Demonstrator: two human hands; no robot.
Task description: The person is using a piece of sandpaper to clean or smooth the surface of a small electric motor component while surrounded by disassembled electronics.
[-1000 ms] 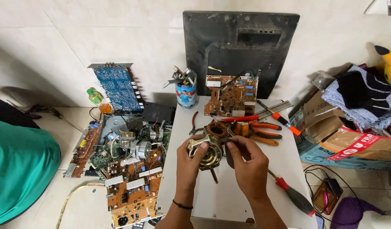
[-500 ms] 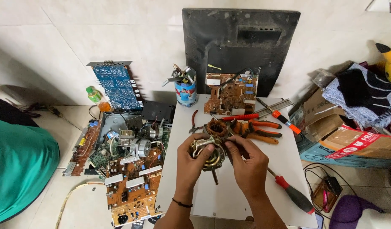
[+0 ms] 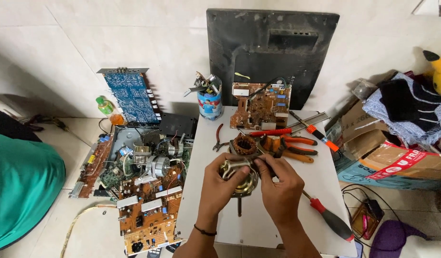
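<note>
Ahead of you, a copper-wound stator (image 3: 243,144) and orange-handled pliers (image 3: 291,145) obstruct; the white tabletop (image 3: 258,229) below your wrists lies bare.

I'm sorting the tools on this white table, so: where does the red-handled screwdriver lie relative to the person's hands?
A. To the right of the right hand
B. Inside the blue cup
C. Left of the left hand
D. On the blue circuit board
A: the red-handled screwdriver lies on the white table, right of the right hand.

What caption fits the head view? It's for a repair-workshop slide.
Both hands, left and right, grip a metal motor over a white table strewn with pliers and screwdrivers.
</note>
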